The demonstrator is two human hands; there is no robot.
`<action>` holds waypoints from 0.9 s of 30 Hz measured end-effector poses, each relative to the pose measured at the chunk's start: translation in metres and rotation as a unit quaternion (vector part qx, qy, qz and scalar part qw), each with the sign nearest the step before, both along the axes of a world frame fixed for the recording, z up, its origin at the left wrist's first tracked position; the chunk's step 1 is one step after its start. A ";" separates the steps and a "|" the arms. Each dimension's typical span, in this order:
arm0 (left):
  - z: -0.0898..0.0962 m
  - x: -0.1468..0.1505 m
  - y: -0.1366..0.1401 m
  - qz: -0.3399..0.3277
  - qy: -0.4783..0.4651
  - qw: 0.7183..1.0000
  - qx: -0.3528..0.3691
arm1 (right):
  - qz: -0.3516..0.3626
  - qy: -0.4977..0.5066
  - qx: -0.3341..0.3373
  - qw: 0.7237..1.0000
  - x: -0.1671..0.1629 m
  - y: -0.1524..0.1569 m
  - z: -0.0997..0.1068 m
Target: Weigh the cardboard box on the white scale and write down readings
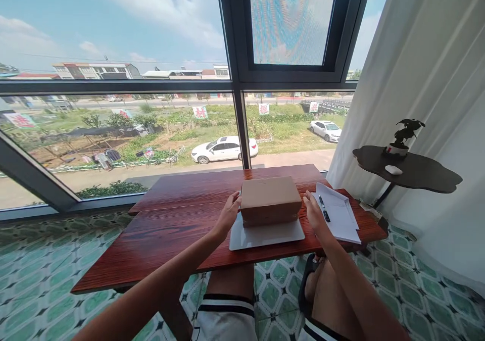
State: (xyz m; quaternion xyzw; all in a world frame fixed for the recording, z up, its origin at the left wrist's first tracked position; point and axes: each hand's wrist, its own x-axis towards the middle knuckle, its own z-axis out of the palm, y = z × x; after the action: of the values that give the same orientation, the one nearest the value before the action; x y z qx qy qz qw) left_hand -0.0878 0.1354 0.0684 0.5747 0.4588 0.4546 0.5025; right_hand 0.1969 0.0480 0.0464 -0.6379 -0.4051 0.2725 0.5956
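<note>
A closed brown cardboard box (pixel 270 199) rests on a flat, pale slab with rounded corners (pixel 265 237), which lies near the front edge of the wooden table. My left hand (pixel 229 210) is at the box's left side, fingers stretched forward; whether the fingertips touch the cardboard I cannot tell. On the other side, my right hand (pixel 312 209) has its fingers extended, with a narrow gap between them and the box. Neither hand is wrapped round anything. Just right of that hand, a black pen (pixel 324 208) lies on white sheets of paper (pixel 343 217).
The reddish-brown table (pixel 166 235) stands against large windows. To the right, a dark side table (pixel 428 172) carries a potted plant (pixel 397 148) and a white, rounded object (pixel 393 170). A white curtain (pixel 379 93) hangs behind it. My legs are below the table's front edge.
</note>
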 end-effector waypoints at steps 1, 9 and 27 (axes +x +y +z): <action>-0.001 0.003 0.000 -0.003 0.004 1.000 0.003 | 0.004 -0.004 -0.003 1.000 -0.001 0.001 0.001; -0.006 0.012 0.004 -0.003 0.027 1.000 0.007 | 0.033 -0.032 -0.012 0.999 -0.008 0.005 0.000; 0.000 0.015 -0.009 -0.047 0.077 0.996 -0.009 | -0.011 -0.039 -0.044 0.998 -0.013 0.009 -0.009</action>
State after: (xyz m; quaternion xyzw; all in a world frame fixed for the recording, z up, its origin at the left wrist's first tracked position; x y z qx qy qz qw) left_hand -0.0732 0.1264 0.0682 0.6242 0.4730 0.3810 0.4915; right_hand 0.1835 0.0573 0.0373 -0.6781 -0.4087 0.2589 0.5533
